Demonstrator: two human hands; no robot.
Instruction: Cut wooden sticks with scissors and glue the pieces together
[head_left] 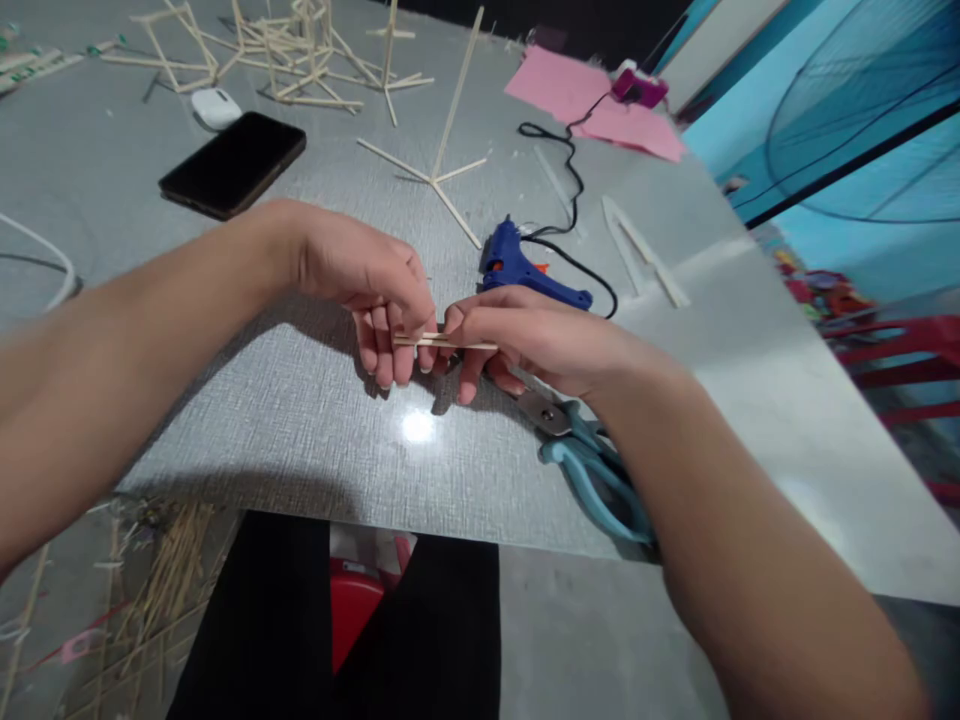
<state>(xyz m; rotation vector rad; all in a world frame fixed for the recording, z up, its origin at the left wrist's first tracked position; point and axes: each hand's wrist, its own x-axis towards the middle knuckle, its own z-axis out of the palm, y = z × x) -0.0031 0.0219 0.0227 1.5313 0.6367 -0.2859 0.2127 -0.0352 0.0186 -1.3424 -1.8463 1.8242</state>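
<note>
My left hand (382,285) and my right hand (525,335) meet over the near part of the table. Between the fingertips of both hands are short wooden sticks (446,343), lying side by side and level; the fingers partly cover them. Just beyond my right hand rests a blue glue gun (536,273) with a black cord. Scissors (592,470) with light-blue handles lie on the table under my right wrist, their blade tips hidden by the hand. Farther off stands a joined stick piece (433,181) with one stick pointing up.
A black phone (234,163) and a white earbud case (215,108) lie at the left. Several stick frames (300,50) stand at the back. Pink paper (559,85) lies at the far right. Loose sticks (169,570) litter the floor below the table's near edge.
</note>
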